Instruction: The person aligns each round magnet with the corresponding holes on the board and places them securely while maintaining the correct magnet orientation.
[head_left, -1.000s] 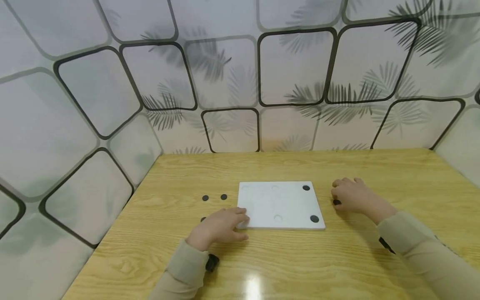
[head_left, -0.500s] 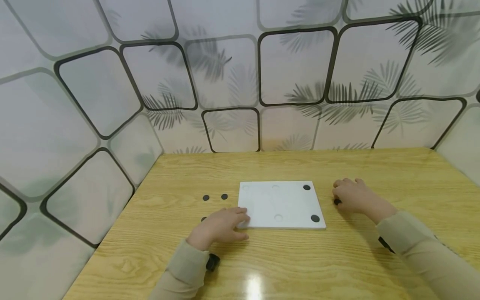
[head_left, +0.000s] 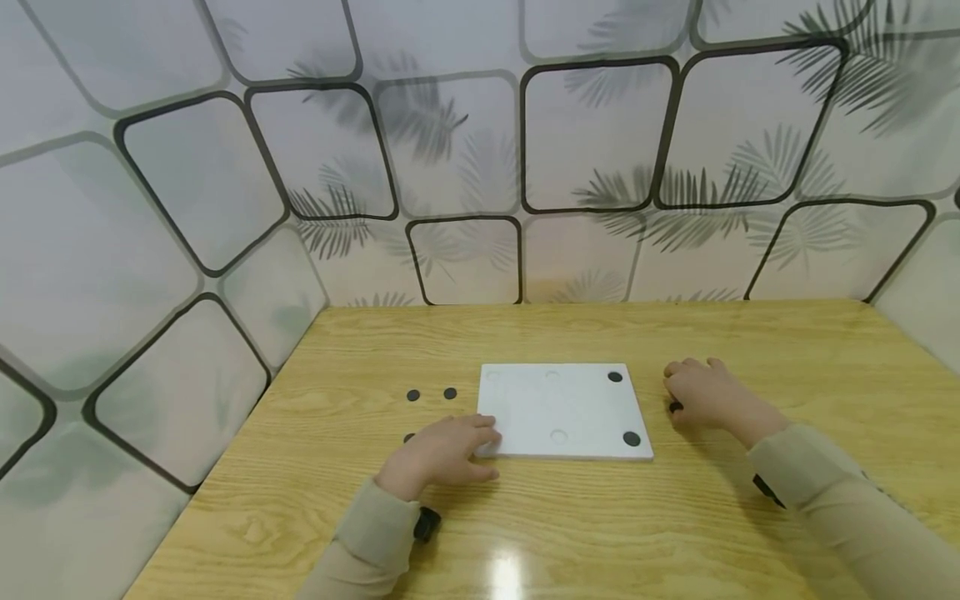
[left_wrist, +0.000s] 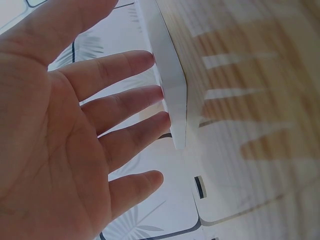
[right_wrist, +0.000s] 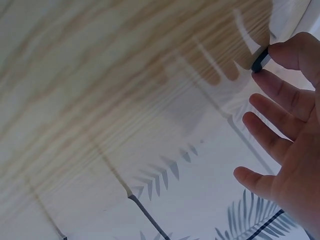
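Note:
A white rectangular board with shallow round recesses lies on the wooden table. Black discs fill its two right-hand recesses, one far disc and one near disc. My left hand rests its straight fingertips on the board's left edge; the left wrist view shows the fingers spread against it. Off the board's right side, my right hand pinches a black disc between thumb and index finger, close to the tabletop. Its other fingers are extended. Whether this disc touches the table I cannot tell.
Left of the board lie two black discs, an outer disc and an inner disc. A third disc is partly hidden behind my left hand. Patterned walls border the wooden table at the back and sides.

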